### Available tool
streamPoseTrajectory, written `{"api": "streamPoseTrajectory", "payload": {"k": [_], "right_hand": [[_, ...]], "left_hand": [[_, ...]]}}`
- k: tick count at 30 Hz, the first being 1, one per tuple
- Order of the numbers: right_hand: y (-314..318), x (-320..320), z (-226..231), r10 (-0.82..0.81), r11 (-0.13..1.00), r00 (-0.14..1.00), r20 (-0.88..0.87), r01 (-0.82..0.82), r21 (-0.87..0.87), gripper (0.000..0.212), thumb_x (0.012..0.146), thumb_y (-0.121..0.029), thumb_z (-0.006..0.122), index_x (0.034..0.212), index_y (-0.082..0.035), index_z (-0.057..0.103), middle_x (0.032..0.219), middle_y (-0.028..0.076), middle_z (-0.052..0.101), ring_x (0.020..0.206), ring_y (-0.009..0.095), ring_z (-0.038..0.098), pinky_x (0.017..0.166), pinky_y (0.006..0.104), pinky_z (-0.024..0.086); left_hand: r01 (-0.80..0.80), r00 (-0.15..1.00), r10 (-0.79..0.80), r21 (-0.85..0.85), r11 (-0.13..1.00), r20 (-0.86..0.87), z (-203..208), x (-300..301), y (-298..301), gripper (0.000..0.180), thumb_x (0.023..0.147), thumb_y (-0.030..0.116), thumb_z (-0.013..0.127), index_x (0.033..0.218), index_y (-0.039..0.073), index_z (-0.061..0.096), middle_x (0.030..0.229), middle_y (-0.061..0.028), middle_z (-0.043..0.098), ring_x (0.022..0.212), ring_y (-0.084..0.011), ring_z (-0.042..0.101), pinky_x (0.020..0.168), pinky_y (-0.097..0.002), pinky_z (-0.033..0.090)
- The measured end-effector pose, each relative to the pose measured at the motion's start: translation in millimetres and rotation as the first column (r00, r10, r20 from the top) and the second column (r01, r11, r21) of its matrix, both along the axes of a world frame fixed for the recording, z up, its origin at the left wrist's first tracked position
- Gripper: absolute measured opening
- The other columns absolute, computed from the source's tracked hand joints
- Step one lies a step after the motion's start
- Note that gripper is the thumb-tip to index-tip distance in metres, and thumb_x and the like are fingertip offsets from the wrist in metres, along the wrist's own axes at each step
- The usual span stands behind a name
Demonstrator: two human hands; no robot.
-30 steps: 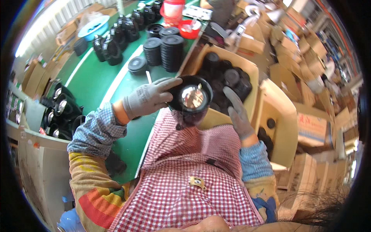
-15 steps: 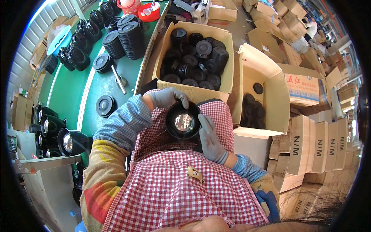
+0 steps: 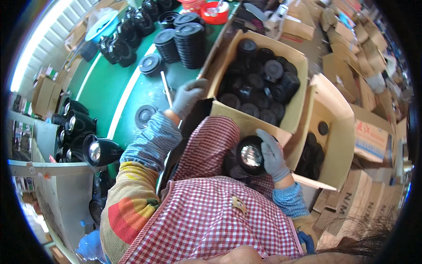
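Observation:
A round black lamp housing (image 3: pixel 251 155) with a shiny reflective inside rests in my lap on the checked apron. My gloved right hand (image 3: pixel 273 155) grips its right side, fingers over the rim. My gloved left hand (image 3: pixel 190 99) is away from it, above the green table's near edge, with its fingers curled in; whatever they hold, if anything, is hidden. Close to that hand, a thin light-coloured rod-like tool (image 3: pixel 166 89) lies on the table. A flat black round lid (image 3: pixel 146 116) lies left of the tool.
Stacked black lids (image 3: pixel 190 46) stand on the green table (image 3: pixel 101 103). More black lamp housings (image 3: pixel 94 149) lie at the left. Ahead of me is a cardboard box (image 3: pixel 301 94) full of black round parts; a second box (image 3: pixel 338 127) to its right holds several black discs.
My left hand has let go of the lamp housing and moved left to the table's edge. My right hand keeps hold of the housing. The view has shifted left.

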State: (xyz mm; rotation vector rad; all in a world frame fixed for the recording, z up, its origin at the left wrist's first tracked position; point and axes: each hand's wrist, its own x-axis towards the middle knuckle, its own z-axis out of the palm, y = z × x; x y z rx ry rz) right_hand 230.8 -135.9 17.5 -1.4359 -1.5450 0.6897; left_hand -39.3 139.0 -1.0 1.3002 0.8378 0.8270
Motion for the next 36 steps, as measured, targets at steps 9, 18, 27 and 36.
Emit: {"api": "streamPoseTrajectory", "payload": {"k": [9,18,27,36], "right_hand": [[35,17,-25,-0.08,0.952,0.944,-0.321,-0.023,-0.304,0.042,0.107,-0.019,0.048,0.143,0.003,0.053,0.142,0.016,0.059,0.131,0.026,0.056,0.113,0.0368,0.04],[40,18,8,-0.162,0.97,0.974,-0.156,0.128,-0.208,0.042,0.104,-0.012,0.052,0.143,0.002,0.053,0.146,0.017,0.055,0.138,0.026,0.049,0.117,0.0364,0.035],[99,24,59,0.096,0.995,0.874,-0.477,-0.075,0.062,0.058,0.105,-0.039,0.053,0.144,0.003,0.05,0.143,0.02,0.056,0.138,0.03,0.05,0.117,0.0405,0.035],[33,16,37,0.124,0.992,0.78,-0.613,-0.119,0.049,0.029,0.097,-0.021,0.061,0.103,0.004,0.074,0.12,0.019,0.07,0.12,0.031,0.063,0.108,0.0442,0.044]], "left_hand": [[0.22,-0.003,0.594,0.579,0.785,-0.804,-44,-184,178,0.087,0.079,0.033,0.077,0.155,0.018,0.037,0.157,-0.0106,0.041,0.149,-0.0336,0.031,0.123,-0.048,0.021],[0.326,0.469,0.741,0.873,0.361,-0.482,-57,-250,204,0.035,0.087,0.002,0.066,0.121,0.009,0.068,0.128,-0.0161,0.066,0.118,-0.0352,0.062,0.101,-0.0436,0.049],[0.619,0.762,-0.633,0.448,0.645,-0.14,113,-25,-19,0.047,0.095,0.008,0.063,0.141,0.0,0.054,0.125,-0.0141,0.064,0.116,-0.0274,0.062,0.104,-0.0405,0.047],[0.687,0.668,-0.707,0.174,0.706,0.233,48,76,-99,0.06,0.11,0.044,0.033,0.143,-0.004,0.05,0.139,-0.0173,0.056,0.133,-0.028,0.051,0.116,-0.0414,0.034]]}}
